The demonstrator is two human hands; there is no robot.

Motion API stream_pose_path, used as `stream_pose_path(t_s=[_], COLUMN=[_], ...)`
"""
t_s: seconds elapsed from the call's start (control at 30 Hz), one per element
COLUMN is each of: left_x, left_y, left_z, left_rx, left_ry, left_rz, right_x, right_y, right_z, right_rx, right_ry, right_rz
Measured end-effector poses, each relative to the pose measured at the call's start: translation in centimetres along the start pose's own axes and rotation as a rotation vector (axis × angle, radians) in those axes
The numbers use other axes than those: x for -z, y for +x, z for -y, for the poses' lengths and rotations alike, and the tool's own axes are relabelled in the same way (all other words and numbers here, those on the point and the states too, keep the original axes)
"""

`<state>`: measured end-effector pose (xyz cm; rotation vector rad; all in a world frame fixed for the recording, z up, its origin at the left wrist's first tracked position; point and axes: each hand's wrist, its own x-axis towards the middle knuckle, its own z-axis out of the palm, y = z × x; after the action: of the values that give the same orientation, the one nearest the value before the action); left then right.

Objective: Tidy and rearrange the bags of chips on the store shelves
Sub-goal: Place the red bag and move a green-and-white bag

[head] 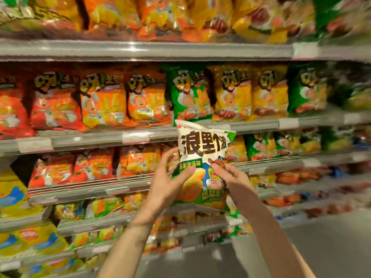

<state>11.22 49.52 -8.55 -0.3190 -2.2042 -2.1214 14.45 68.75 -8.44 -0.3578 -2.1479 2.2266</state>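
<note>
While both hands hold it mid-air, left hand [170,183] cups the white-and-green chip bag [202,165] at its 8 o'clock edge, right hand [228,175] pinches the 4 o'clock side. Keep it upright, seat it face-out. Grey shelf rail [80,139] at 9 o'clock, packed rows, blurred aisle floor [331,247] at 4.

Grey metal shelving [140,50] runs in tiers from 9 to 3 o'clock, white price tags [135,137] clipped on the rails. Plain grey floor [331,247] at 4 to 5 o'clock. Warm overhead light glares off the top rail. Edges motion-blurred.
</note>
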Motion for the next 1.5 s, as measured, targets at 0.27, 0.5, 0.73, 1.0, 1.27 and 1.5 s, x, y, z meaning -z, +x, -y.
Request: stream_pose_path(t_s=[0.27,0.5,0.73,1.0,1.27,1.5], left_x=[-15.1,-29.7,-42.5,-51.1,-61.0,-66.4], left_y=[6.0,11.6,16.3,19.6,23.1,28.0], left_z=[-2.9,-3.6,-4.6,-5.7,-5.9,-7.3], left_rx=[-0.044,-0.077,-0.052,-0.125,-0.174,-0.156], left_ry=[0.062,-0.046,-0.119,0.069,0.224,0.285], left_rz=[0.156,0.232,0.292,0.267,0.039,-0.067], right_x=[14.9,27.8,40.1,49.4,60.1,63.3], right_y=[2.0,6.2,10.6,16.0,24.5,31.7], right_z=[4.4,7.0,10.5,11.4,14.0,18.0], right_rx=[0.067,0.100,0.115,0.153,0.168,0.213], right_ry=[0.041,-0.109,-0.219,-0.177,-0.309,-0.342], right_rz=[-0.173,-0.294,-0.344,-0.292,-0.095,-0.040])
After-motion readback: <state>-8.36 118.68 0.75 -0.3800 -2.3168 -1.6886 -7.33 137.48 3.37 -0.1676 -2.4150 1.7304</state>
